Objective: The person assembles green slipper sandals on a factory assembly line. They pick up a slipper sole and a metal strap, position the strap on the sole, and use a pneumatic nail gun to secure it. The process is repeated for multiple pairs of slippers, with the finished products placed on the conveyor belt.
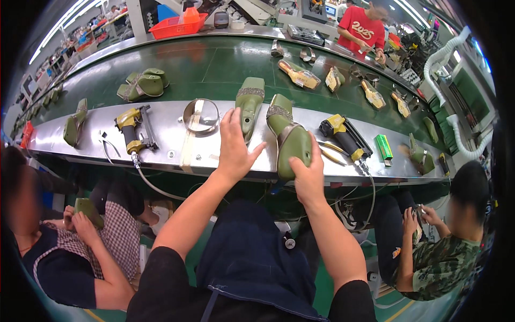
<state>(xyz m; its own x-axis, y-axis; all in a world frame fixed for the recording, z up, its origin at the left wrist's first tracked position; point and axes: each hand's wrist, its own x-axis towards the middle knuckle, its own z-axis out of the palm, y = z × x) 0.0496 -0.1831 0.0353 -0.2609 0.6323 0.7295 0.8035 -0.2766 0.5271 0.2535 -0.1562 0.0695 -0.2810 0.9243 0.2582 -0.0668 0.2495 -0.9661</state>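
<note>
My right hand [309, 177] is closed round the heel end of a green shoe last [294, 146] with dark, glittery straps across it. A second strapped green shoe last [249, 110] stands just to its left on the metal ledge. My left hand [234, 145] is beside that second last, fingers stretched out and thumb apart; its fingertips overlap the last's edge, and I cannot tell if they press on it. Right of my right hand lie yellow-handled pliers [333, 153] and a black and yellow air stapler [347, 138].
Another air stapler [134, 131], a round metal dish [201, 116] and a green box [384, 149] lie on the ledge [177, 142]. Several lasts and yellowish shoe parts rest on the green conveyor [214, 64]. Seated co-workers flank me; a person in red [363, 29] stands across.
</note>
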